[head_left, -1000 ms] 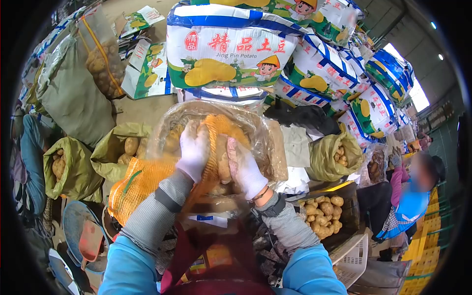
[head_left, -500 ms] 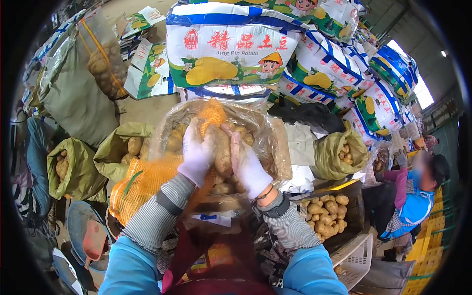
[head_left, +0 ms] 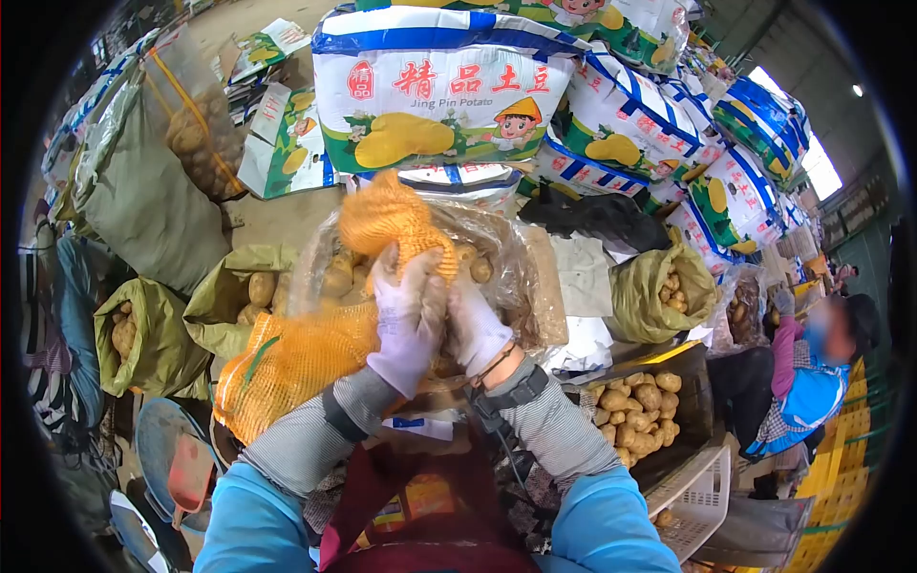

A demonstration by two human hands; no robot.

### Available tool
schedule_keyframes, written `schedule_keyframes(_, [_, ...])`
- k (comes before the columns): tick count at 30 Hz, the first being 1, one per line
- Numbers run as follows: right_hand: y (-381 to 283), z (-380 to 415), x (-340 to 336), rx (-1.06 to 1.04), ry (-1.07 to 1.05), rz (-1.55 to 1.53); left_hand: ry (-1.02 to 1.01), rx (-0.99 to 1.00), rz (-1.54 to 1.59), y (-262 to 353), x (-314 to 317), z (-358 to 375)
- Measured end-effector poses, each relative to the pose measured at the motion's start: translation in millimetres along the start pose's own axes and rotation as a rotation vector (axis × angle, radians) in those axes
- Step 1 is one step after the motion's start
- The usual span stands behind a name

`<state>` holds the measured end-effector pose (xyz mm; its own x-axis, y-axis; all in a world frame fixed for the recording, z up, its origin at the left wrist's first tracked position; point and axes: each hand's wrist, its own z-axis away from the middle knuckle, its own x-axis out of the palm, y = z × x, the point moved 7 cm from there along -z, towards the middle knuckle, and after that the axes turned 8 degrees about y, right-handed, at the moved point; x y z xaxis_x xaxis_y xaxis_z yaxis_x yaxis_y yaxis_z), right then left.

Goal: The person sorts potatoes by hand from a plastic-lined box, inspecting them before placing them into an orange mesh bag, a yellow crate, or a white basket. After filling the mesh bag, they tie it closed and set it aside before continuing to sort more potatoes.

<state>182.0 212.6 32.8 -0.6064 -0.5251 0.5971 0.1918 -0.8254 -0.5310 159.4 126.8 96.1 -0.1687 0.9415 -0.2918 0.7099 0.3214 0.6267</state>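
Both my hands wear white gloves and are close together over a plastic-lined box (head_left: 549, 286) of potatoes (head_left: 336, 277). My left hand (head_left: 406, 320) is closed on the lower end of an orange mesh net (head_left: 396, 220), which bulges up and to the left past the fingers. Just to the right, my right hand (head_left: 475, 323) grips the net's lower end from the other side, its fingertips partly hidden. No potato shows between my hands. An orange mesh sack (head_left: 287, 368) lies beside my left forearm.
Printed potato cartons (head_left: 439, 91) are stacked ahead and to the right. Green sacks of potatoes (head_left: 143, 334) stand left, another green sack (head_left: 664, 296) right. A crate of potatoes (head_left: 638, 411) is by my right forearm. A person in a blue vest (head_left: 802, 382) sits at right.
The large potato between my hands has gone out of sight. The orange net now reaches higher and further left, and my left hand has shifted right and closed on it.
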Motion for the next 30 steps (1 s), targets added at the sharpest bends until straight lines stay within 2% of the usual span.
schedule_keyframes(1, [2.2, -4.6, -2.3, -0.03, -0.064, 0.012, 0.046, -0.006, 0.021, -4.9, -0.6, -0.6])
schedule_keyframes(3, [7.4, -18.9, -8.1, -0.095, -0.2, 0.03, 0.003, -0.211, 0.252, -31.9, 3.2, -5.3])
schedule_keyframes(4, [-6.9, -2.4, 4.3, -0.344, -0.131, 0.329, -0.01, -0.312, 0.37, -43.9, 5.8, -10.6])
schedule_keyframes(6, [-4.9, 10.0, 16.7, -0.304, -0.1, 0.386, 0.039, -0.62, 0.601, -67.4, 10.5, -13.2])
schedule_keyframes(8, [-1.9, 11.8, 16.6, -0.316, -0.101, 0.434, 0.12, -0.671, 0.833, -102.2, 17.2, -12.0])
schedule_keyframes(10, [-10.2, 9.3, 11.4, -0.389, -0.141, 0.483, 0.14, -0.875, 0.918, -123.4, 20.5, -7.6])
schedule_keyframes(11, [-8.4, 7.1, 7.2, -0.259, -0.159, 0.317, 0.149, -0.979, 0.962, -126.8, 21.4, -5.4])
schedule_keyframes(13, [-8.3, 4.2, 6.0, -0.005, -0.195, -0.021, 0.08, -0.946, 1.006, -123.7, 23.2, -2.5])
schedule_keyframes(15, [-23.7, 2.3, -0.3, -0.027, -0.085, -0.108, 0.054, -0.936, 1.03, -113.4, 21.0, 4.9])
schedule_keyframes(17, [-37.5, 10.7, -2.4, -0.051, -0.002, -0.197, 0.103, -0.606, 0.709, -88.2, 14.5, -1.2])
schedule_keyframes(18, [-42.9, 14.3, 0.0, -0.059, 0.008, -0.122, 0.07, -0.452, 0.56, -70.8, 13.2, -2.4])
schedule_keyframes(21, [-31.2, -16.8, -1.3, -0.13, -0.271, -0.137, -0.072, -0.044, 0.128, 1.7, -2.6, -8.2])
schedule_keyframes(22, [-30.4, -18.9, 6.7, -0.272, -0.254, -0.029, -0.082, -0.079, 0.094, -0.7, 2.8, -4.9])
schedule_keyframes(25, [-24.1, -4.3, 10.8, -0.263, -0.236, -0.096, -0.027, 0.017, 0.069, -1.7, -4.9, -8.8])
schedule_keyframes(28, [-37.4, 20.6, 18.5, -0.512, -0.134, 0.536, 0.01, -0.028, 0.168, -14.5, -7.4, -20.9])
schedule_keyframes(30, [-33.1, 33.2, 26.8, -0.568, -0.161, 0.649, 0.071, -0.379, 0.619, -55.5, 4.3, -14.7])
